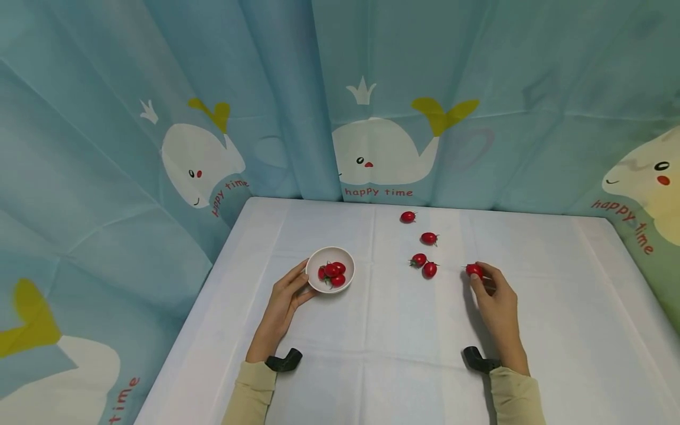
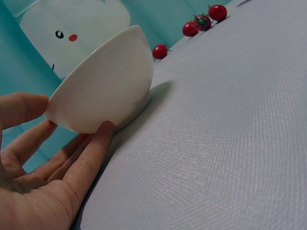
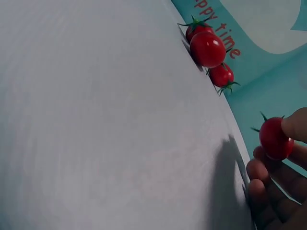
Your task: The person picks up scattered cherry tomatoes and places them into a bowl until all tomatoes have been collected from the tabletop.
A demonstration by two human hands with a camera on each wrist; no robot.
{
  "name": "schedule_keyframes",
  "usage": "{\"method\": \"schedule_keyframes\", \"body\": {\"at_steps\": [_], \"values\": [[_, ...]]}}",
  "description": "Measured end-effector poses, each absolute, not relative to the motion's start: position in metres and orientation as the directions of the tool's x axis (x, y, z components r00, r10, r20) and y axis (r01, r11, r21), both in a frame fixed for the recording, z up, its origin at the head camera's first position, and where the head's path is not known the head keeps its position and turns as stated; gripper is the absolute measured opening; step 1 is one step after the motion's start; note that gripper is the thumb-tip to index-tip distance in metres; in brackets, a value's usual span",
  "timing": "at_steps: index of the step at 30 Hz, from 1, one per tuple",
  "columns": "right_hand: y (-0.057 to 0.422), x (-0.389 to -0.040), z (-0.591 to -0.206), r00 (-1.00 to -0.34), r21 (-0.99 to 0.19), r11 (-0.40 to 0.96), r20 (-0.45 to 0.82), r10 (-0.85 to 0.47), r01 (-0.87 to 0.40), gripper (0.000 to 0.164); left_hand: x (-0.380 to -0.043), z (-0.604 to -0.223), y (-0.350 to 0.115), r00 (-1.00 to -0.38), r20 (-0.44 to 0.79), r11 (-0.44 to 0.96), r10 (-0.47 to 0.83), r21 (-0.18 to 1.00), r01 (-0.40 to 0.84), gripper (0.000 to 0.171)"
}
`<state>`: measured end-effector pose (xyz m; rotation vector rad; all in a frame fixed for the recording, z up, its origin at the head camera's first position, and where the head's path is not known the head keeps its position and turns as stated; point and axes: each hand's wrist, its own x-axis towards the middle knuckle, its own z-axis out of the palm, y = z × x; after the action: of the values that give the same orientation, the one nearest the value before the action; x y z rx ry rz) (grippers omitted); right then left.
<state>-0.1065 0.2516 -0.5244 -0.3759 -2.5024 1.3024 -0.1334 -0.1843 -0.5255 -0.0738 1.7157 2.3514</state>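
Quietly, two khaki sleeves (image 1: pixel 251 389) extend over a white tablecloth (image 1: pixel 393 354), a black wrist mount (image 1: pixel 285 360) at each cuff. Just beyond, the person's right hand (image 1: pixel 498 300) holds one small red tomato (image 1: pixel 474 270) between thumb and fingertips, seemingly clear of the cloth, its green stem end free. To my eye the fruit is light, taut-skinned and slick, firm enough for a gentle pinch around its middle but easily bruised by a hard squeeze.

Across the table, the left hand (image 1: pixel 283 300) holds a white bowl (image 1: pixel 320 257) from its left side, fingers against the outer wall and thumb low at the near side. The bowl looks stiff, smooth and fairly light; ceramic or plastic, I cannot tell, so a chip seems possible if it is knocked. Its outer wall, below the rim, makes the surest hold. A cluster of tomatoes (image 1: pixel 333 270) sits inside.

Between bowl and right hand, two tomatoes (image 1: pixel 430 270) lie close together on the cloth. Farther back rests a third loose tomato (image 1: pixel 428 238), and a fourth (image 1: pixel 408 217) lies near the table's far edge. Behind hangs a blue curtain (image 1: pixel 276 47) printed with white whales (image 1: pixel 382 153) and the words "happy time".
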Motion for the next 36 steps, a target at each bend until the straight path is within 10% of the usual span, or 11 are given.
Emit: {"method": "schedule_keyframes", "body": {"at_steps": [36], "values": [[0.187, -0.138, -0.499, -0.985, -0.874, 0.470, 0.166, 0.053, -0.122, 0.040, -0.133, -0.525, -0.183, -0.971, -0.184, -0.282, 0.155, 0.933, -0.222, 0.052]]}}
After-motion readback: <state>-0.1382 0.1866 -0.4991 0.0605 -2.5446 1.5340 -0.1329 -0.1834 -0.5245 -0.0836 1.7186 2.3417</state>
